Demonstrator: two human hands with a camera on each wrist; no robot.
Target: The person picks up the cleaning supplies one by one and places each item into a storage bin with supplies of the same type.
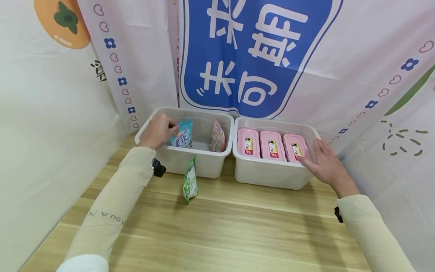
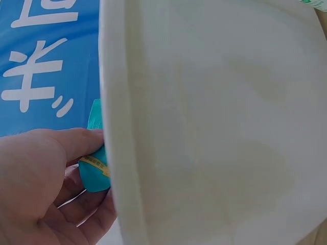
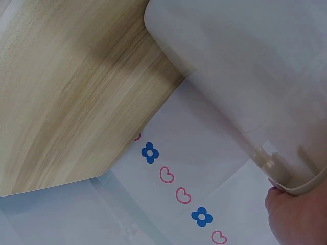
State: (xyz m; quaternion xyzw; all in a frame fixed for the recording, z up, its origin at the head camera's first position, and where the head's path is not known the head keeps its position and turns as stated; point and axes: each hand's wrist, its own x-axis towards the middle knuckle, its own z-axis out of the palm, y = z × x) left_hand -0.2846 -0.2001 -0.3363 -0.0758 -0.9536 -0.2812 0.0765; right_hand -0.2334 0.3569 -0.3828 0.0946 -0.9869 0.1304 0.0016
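Observation:
At the left bin (image 1: 190,160), a white plastic tub, my left hand (image 1: 159,130) reaches over the rim and pinches the top of a teal packet (image 1: 183,135). The left wrist view shows the thumb and fingers on the packet's edge (image 2: 94,171), the rest of it hidden behind the bin wall. A pink packet (image 1: 218,138) stands at the right end of that bin. My right hand (image 1: 327,166) rests, fingers extended, on the right corner of the right bin (image 1: 268,175). Three pink lidded boxes (image 1: 273,145) stand in a row inside it.
A green and white packet (image 1: 190,181) stands on the wooden table (image 1: 231,230) in front of the left bin. Behind the bins hangs a printed cloth (image 1: 153,64), and cloth walls rise on both sides. A narrow gap parts the two bins.

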